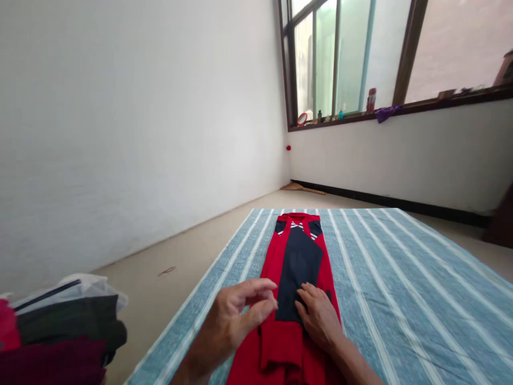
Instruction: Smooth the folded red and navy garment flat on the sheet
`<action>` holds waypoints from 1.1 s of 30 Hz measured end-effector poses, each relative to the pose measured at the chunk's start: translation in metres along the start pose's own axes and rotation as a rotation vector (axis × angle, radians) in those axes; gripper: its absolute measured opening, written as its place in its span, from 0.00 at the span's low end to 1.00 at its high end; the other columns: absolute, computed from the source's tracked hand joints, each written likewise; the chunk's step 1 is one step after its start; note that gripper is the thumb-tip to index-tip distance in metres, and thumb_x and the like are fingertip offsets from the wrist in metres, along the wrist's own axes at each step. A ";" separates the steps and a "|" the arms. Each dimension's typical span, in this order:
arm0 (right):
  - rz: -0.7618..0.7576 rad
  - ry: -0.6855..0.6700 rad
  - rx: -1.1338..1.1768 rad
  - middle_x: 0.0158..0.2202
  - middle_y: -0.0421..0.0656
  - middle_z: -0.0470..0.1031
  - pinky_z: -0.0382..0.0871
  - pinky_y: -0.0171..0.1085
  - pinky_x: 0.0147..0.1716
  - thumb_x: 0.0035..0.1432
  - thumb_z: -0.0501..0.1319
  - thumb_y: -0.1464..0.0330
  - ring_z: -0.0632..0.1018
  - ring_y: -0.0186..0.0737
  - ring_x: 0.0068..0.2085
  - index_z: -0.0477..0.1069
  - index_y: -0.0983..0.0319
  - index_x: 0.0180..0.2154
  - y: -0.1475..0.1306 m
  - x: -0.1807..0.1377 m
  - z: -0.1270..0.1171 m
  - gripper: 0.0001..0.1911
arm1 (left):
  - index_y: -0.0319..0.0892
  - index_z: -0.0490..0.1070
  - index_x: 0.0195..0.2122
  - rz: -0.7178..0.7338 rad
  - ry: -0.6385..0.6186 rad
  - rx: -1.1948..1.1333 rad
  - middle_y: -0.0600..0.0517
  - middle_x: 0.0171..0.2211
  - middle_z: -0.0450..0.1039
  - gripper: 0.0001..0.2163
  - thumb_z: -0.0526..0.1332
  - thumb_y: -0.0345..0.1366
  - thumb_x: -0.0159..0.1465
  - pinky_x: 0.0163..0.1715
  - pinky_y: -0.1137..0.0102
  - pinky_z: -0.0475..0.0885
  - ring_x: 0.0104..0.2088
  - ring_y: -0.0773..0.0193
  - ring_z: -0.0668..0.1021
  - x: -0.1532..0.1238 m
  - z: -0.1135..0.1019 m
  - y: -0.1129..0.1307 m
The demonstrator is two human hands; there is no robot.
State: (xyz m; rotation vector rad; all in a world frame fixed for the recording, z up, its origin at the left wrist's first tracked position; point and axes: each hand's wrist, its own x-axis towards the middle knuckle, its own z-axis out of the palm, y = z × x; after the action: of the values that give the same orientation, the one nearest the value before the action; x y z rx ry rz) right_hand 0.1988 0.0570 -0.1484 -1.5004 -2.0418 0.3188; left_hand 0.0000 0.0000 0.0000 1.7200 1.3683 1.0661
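Both over the red garment [280,347]: right hand [319,316] pressed flat, left hand [234,316] half-curled.

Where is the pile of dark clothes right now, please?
In the head view, the pile of dark clothes lies at the lower left, just left of the striped mat.

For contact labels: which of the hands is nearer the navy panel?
Right. The right hand rests on the navy panel; the left hand hovers just left of it.
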 end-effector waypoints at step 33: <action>-0.027 0.032 -0.017 0.55 0.48 0.69 0.60 0.47 0.56 0.61 0.53 0.69 0.68 0.48 0.57 0.72 0.60 0.47 0.003 -0.002 0.003 0.15 | 0.37 0.76 0.36 -0.288 0.244 -0.367 0.48 0.27 0.78 0.19 0.67 0.45 0.48 0.35 0.67 0.72 0.33 0.57 0.79 0.050 0.015 -0.138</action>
State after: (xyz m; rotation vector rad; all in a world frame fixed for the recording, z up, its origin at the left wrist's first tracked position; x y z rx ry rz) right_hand 0.1995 0.0562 -0.1532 -1.4774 -2.0428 0.2658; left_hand -0.0386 0.0778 -0.1193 1.1208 1.4096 1.2948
